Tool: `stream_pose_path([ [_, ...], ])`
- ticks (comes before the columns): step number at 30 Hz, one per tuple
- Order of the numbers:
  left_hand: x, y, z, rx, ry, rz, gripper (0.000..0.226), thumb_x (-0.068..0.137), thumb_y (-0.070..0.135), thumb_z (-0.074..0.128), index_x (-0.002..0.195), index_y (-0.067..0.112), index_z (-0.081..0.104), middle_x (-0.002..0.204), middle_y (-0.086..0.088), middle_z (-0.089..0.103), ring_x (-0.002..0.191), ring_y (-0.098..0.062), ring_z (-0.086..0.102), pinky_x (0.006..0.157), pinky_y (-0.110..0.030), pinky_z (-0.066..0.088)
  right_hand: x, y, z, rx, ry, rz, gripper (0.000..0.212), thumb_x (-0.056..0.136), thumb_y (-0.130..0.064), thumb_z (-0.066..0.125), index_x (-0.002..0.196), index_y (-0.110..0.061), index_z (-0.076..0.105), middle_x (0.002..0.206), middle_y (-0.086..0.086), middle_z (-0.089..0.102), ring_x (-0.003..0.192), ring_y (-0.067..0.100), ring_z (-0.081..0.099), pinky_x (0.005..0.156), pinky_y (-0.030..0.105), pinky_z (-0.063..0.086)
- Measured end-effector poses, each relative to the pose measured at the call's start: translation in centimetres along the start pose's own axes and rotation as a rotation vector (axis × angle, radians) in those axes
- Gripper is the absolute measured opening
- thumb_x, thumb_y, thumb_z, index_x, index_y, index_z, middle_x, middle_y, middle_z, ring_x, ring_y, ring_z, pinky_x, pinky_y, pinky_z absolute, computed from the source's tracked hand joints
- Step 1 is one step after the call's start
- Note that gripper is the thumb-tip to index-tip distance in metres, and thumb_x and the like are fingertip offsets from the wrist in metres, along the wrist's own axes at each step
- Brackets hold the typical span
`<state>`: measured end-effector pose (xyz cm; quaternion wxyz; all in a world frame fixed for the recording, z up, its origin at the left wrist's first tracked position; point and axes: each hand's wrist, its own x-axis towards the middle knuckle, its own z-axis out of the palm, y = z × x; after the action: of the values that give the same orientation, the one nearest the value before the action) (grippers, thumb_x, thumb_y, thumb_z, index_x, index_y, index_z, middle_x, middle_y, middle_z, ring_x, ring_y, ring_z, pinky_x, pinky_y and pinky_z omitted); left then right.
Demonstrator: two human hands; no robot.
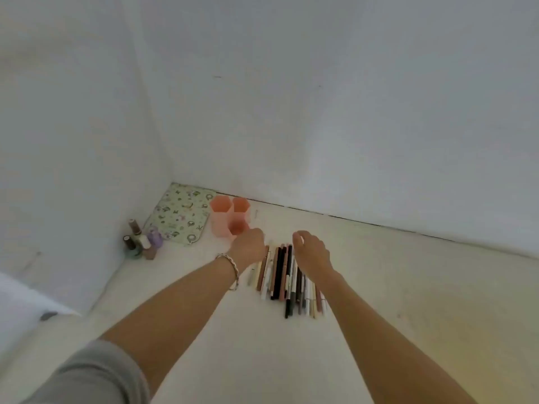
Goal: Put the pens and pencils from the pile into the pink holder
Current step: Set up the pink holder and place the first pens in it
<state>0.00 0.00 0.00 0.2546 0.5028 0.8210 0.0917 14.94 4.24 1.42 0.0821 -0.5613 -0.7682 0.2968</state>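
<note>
A pile of pens and pencils (287, 279) in black, white, pink and brown lies side by side on the white table. The pink holder (224, 215), three joined hexagonal cups, stands behind and left of the pile, with nothing showing above its rims. My left hand (249, 247) reaches over the pile's far left end, just in front of the holder, fingers curled downward; whether it holds a pen is hidden. My right hand (312, 252) hovers above the pile's far right end, fingers apart and empty.
A patterned green pad (178, 214) lies in the corner left of the holder. Several small bottles (143, 243) stand in front of it. White walls close the table at the back and left. A white cloth (17, 298) lies at far left.
</note>
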Motion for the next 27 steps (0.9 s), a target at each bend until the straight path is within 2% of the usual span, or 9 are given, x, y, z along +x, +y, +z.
stream_pose_path([
  [2,0.5,-0.6,1.4,0.037,-0.015,-0.041,0.010,0.092,0.004,0.051,0.085,0.010,0.054,0.071,0.002,0.051,0.072,-0.020,0.054,0.057,-0.026,0.042,1.1,0.5,0.4,0.051,0.008,0.000,0.038,0.103,-0.028,0.031,0.129,-0.015,0.055,0.122,0.006,0.062,0.113,0.028,0.055,0.098,0.040,0.040],
  [5,1.1,-1.2,3.6,0.089,-0.030,-0.100,0.019,0.092,0.000,0.048,0.102,0.008,0.062,0.097,-0.006,0.065,0.088,-0.024,0.063,0.067,-0.028,0.046,3.0,1.5,1.3,0.081,0.001,-0.049,0.035,0.103,-0.025,0.032,0.123,-0.014,0.058,0.117,0.006,0.063,0.108,0.024,0.057,0.094,0.035,0.043],
  [8,1.9,-1.1,5.0,0.131,-0.018,-0.132,0.025,0.093,-0.001,0.047,0.111,0.007,0.062,0.112,-0.009,0.066,0.104,-0.026,0.065,0.080,-0.030,0.051,5.2,1.9,1.8,0.105,0.003,-0.099,0.033,0.103,-0.025,0.035,0.122,-0.015,0.060,0.117,0.004,0.063,0.101,0.017,0.055,0.086,0.026,0.039],
  [12,3.0,-0.8,6.1,0.175,0.032,-0.188,0.021,0.097,0.005,0.049,0.116,0.009,0.058,0.118,-0.007,0.063,0.110,-0.025,0.062,0.083,-0.031,0.049,8.0,2.0,2.1,0.130,-0.010,-0.145,0.032,0.102,-0.023,0.037,0.121,-0.016,0.062,0.119,0.003,0.064,0.105,0.018,0.057,0.089,0.029,0.042],
  [15,3.6,-0.4,6.1,0.176,0.032,-0.263,0.028,0.093,-0.003,0.049,0.118,0.008,0.058,0.120,-0.007,0.063,0.113,-0.026,0.062,0.086,-0.032,0.050,9.2,2.0,2.4,0.142,-0.013,-0.177,0.032,0.101,-0.020,0.039,0.121,-0.014,0.062,0.120,0.004,0.065,0.110,0.020,0.058,0.093,0.029,0.042],
  [19,3.5,0.1,5.8,0.159,-0.016,-0.274,0.027,0.092,-0.002,0.053,0.116,0.008,0.059,0.120,-0.008,0.064,0.112,-0.026,0.063,0.086,-0.031,0.050,9.7,1.6,3.0,0.168,-0.008,-0.203,0.031,0.100,-0.016,0.042,0.122,-0.013,0.062,0.123,0.002,0.064,0.116,0.017,0.056,0.094,0.021,0.037],
  [22,3.4,-0.2,3.1,-0.002,0.004,-0.209,0.014,0.092,0.011,0.061,0.106,0.007,0.059,0.105,-0.007,0.066,0.096,-0.023,0.066,0.076,-0.029,0.052,10.5,1.0,3.1,0.148,0.024,-0.219,0.030,0.097,-0.013,0.043,0.119,-0.012,0.064,0.118,0.002,0.065,0.109,0.019,0.061,0.093,0.022,0.041],
  [25,3.5,-0.7,-2.0,-0.218,0.171,-0.152,0.020,0.086,0.014,0.069,0.102,0.006,0.061,0.087,-0.003,0.066,0.076,-0.014,0.065,0.066,-0.023,0.054,11.3,-0.1,3.8,-0.073,-0.059,-0.215,0.026,0.092,-0.015,0.044,0.093,-0.007,0.069,0.096,0.008,0.066,0.090,0.027,0.063,0.082,0.038,0.054],
  [27,3.4,-0.9,-4.8,-0.260,0.318,-0.103,0.028,0.082,0.014,0.072,0.108,0.013,0.060,0.086,0.002,0.065,0.076,-0.009,0.064,0.067,-0.018,0.053,11.2,-1.1,4.8,-0.287,-0.150,-0.212,0.023,0.087,-0.020,0.047,0.073,-0.008,0.062,0.084,0.007,0.057,0.088,0.027,0.055,0.079,0.039,0.052],
])
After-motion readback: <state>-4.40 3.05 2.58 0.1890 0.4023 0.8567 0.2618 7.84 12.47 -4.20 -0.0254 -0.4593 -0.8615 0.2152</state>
